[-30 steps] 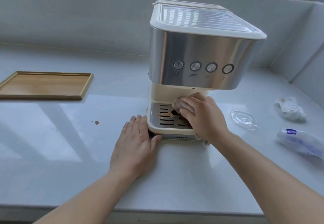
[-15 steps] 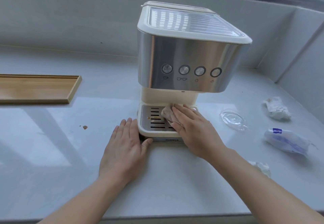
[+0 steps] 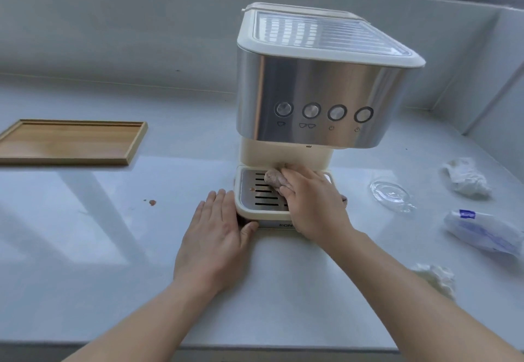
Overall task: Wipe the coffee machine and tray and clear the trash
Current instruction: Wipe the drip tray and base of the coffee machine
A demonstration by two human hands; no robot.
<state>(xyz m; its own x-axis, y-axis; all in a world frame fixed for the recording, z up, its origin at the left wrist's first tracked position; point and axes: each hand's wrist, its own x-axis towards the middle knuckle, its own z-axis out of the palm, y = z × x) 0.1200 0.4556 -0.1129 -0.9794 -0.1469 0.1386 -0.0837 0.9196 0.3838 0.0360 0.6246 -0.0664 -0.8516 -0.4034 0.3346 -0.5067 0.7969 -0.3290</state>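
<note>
The coffee machine (image 3: 317, 92) stands on the pale counter (image 3: 113, 248), right of centre, with four round buttons across its steel front. At its foot sits the drip tray (image 3: 252, 191), a slotted metal plate in a cream frame.

The right hand (image 3: 312, 202) lies over the right half of that plate. Its fingers are bent over a bunched pinkish cloth (image 3: 273, 178) and press it down on the slots. The cloth pokes out past the fingertips toward the far left, and a small bit shows at the right edge of the hand. A small brown spot sits on the bare metal just left of the cloth.

The left hand (image 3: 215, 237) rests flat on the counter just left of the machine's base, fingers straight and together, holding nothing. Its thumb touches the near left corner of the base.

To the far left lies a shallow wooden tray (image 3: 71, 141), well apart from both hands. A brown stain (image 3: 152, 202) marks the counter between it and the left hand.

On the right lie a clear plastic lid (image 3: 391, 194), a crumpled tissue (image 3: 465, 177) beyond it, a white and blue wrapper (image 3: 482, 231), and another crumpled tissue (image 3: 436, 276) near the right forearm.
</note>
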